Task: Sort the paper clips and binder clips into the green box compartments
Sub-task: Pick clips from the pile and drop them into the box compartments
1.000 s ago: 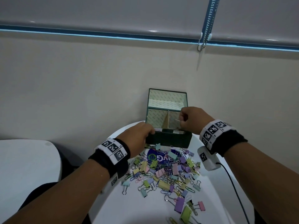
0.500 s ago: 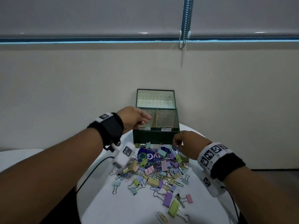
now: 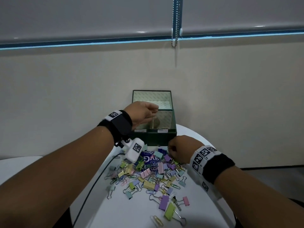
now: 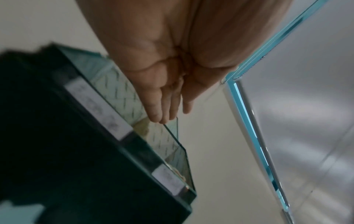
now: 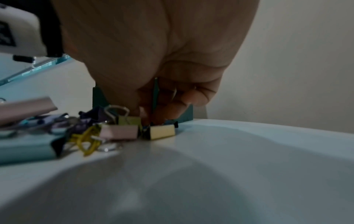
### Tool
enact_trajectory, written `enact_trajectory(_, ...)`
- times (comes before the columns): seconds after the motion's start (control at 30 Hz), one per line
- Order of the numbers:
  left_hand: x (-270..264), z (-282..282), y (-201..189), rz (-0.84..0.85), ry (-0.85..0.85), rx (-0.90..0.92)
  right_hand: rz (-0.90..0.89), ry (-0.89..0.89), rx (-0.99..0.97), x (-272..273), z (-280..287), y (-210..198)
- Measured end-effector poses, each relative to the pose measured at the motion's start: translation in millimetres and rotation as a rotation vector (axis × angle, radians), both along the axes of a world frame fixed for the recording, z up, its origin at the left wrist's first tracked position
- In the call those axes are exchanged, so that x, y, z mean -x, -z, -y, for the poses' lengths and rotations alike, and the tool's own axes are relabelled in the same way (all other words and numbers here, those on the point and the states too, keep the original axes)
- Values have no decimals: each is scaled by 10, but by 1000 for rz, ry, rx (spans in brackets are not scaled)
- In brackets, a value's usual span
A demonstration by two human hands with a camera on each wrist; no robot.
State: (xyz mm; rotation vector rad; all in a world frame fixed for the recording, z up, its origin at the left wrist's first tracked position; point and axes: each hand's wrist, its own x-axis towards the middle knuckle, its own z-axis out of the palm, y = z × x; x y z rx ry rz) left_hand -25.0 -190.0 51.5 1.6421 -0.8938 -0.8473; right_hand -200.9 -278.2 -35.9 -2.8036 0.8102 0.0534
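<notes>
Office: roller blind, clips

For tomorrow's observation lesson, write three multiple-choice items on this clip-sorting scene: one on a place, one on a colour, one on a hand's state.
1. Where does the heap of pastel binder clips and paper clips lie?
A. inside the box
B. on the white table in front of the box
C. on the floor

2. What colour is the outside of the compartment box?
A. dark green
B. red
C. yellow

3. How is the left hand?
A. fist around a clip
B. flat on the table
C. fingers extended above the box

Key: 1 B, the heap covers the round white table nearer than the box. 2 A, its front wall is dark green. 3 C, the left wrist view shows straight fingers and no clip.
</notes>
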Motion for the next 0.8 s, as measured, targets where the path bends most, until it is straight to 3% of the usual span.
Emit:
enact_trajectory(0.07, -95, -223, 14, 258, -18, -2, -7, -11, 16, -4, -2, -9)
enact_trajectory(0.13, -235, -521, 49, 649, -33, -99, -3, -10, 37, -10, -6, -21)
enact_trajectory(0.23, -450, -935, 177, 1031, 46, -481, 10, 4, 38, -33, -21, -34)
enact_trajectory(0.33, -497, -1146, 353, 1096, 204, -743, 5, 16, 52, -67, -46, -51)
enact_trajectory(0.57, -433, -1165, 607, 1050, 183, -686, 15, 1, 26, -97, -65, -66)
enact_trajectory(0.8, -322, -1167, 614, 1131, 212, -618, -3, -39, 22, -117, -56, -26)
